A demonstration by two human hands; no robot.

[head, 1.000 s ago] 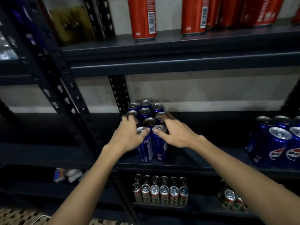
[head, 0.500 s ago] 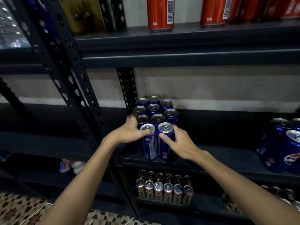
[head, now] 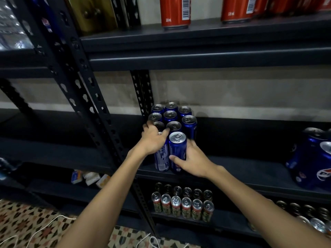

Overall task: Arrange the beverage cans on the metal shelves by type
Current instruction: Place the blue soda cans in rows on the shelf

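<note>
Where label shows, red can [head: 175,12] reads "520 mL".

Both bare arms reach forward, hands close together.

The left hand [head: 153,140] lies palm down with its fingers spread forward and slightly curled, resting over the top of a blue can [head: 162,158]; whether it grips cannot be told. Just to its right and a little lower, the right hand [head: 192,159] wraps the side of a neighbouring blue can [head: 177,149], thumb across the front, fingers curled behind. Both forearms are bare, angling inward from the lower corners.
</note>
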